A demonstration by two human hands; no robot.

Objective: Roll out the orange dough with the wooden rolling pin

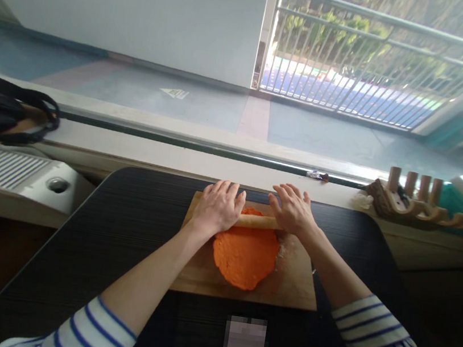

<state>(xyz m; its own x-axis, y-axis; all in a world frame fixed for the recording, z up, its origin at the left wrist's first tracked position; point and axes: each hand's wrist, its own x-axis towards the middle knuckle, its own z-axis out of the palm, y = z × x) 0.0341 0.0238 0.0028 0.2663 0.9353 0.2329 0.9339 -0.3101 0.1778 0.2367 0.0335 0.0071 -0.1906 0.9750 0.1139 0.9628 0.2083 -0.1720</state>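
A wooden rolling pin (pixel 258 221) lies crosswise over the far part of a flat, roundish sheet of orange dough (pixel 245 259). My left hand (pixel 219 205) rests with its palm on the pin's left end, fingers stretched out past it. On the pin's right end lies my right hand (pixel 293 211), its fingers extended and slightly spread. Both hands press from above and are not wrapped round the pin. Under the dough is a wooden board (pixel 292 291), dusted with some flour to the right. The pin's ends are hidden beneath my hands.
The board lies on a black table (pixel 119 238) by a window sill (pixel 174 151). A wooden rack with pegs (pixel 417 202) stands at the right. At the left are a black bag (pixel 3 110) and a white vented unit (pixel 57 186). A blurred patch covers something at the front.
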